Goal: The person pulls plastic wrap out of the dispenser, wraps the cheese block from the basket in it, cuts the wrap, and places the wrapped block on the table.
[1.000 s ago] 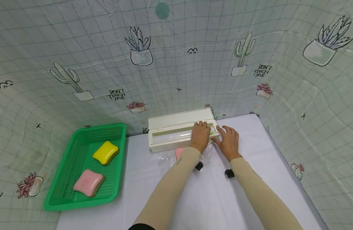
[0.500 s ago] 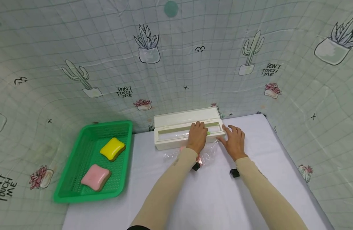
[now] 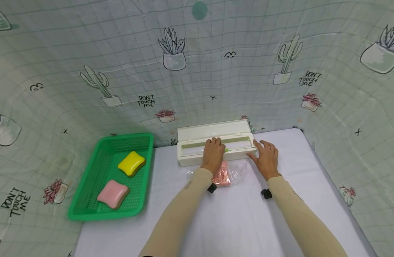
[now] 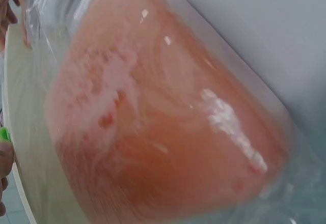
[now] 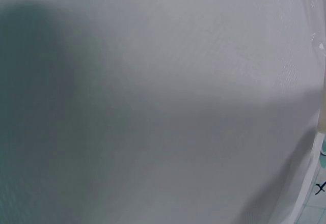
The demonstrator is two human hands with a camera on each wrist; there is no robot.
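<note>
A white cling film dispenser stands at the back of the table with its lid raised. My left hand reaches over its front rail, fingers curled over the edge, gripping the small green slide cutter. My right hand holds the dispenser's right end between thumb and fingers. In front of the box lies a pink sponge-like block under clear film, partly hidden by my left wrist. The left wrist view shows this block close up, film over it; the right wrist view shows mostly white cloth.
On the left stands a green plastic basket holding a yellow sponge and a pink sponge. A white cloth covers the table. Behind it hangs a cactus-print curtain.
My left hand and the green slide cutter have moved left along the dispenser's rail, uncovering more of the pink block. My right hand stays at the dispenser's right end.
</note>
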